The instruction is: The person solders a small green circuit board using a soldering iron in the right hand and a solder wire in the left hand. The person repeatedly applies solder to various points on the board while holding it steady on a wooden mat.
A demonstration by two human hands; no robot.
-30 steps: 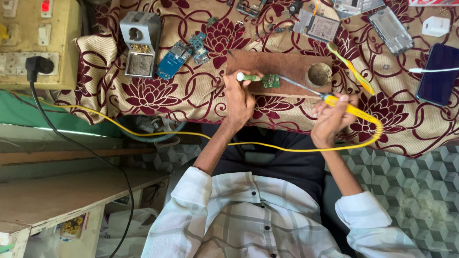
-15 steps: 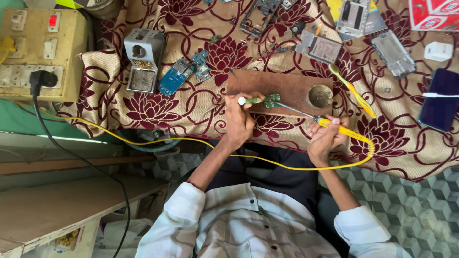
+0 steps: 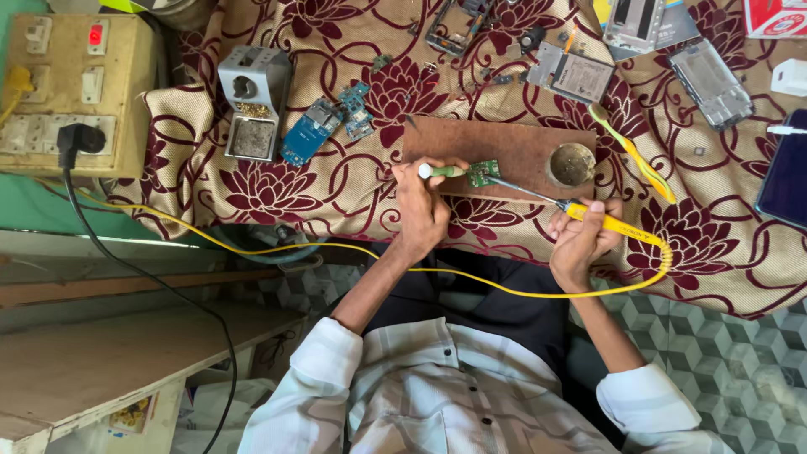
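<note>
Over the board (image 3: 504, 147), hands (wrists bent) grip iron (image 3: 607, 222) and tool (image 3: 440, 171).

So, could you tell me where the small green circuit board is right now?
The small green circuit board lies on the brown wooden board, mid-frame, between the left hand and the round tin.

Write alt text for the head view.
A person's right hand holds a yellow soldering iron to a small green circuit board on a brown wooden board, while the left hand holds a green-handled tool against it. Phone parts lie scattered over the floral cloth.
</note>
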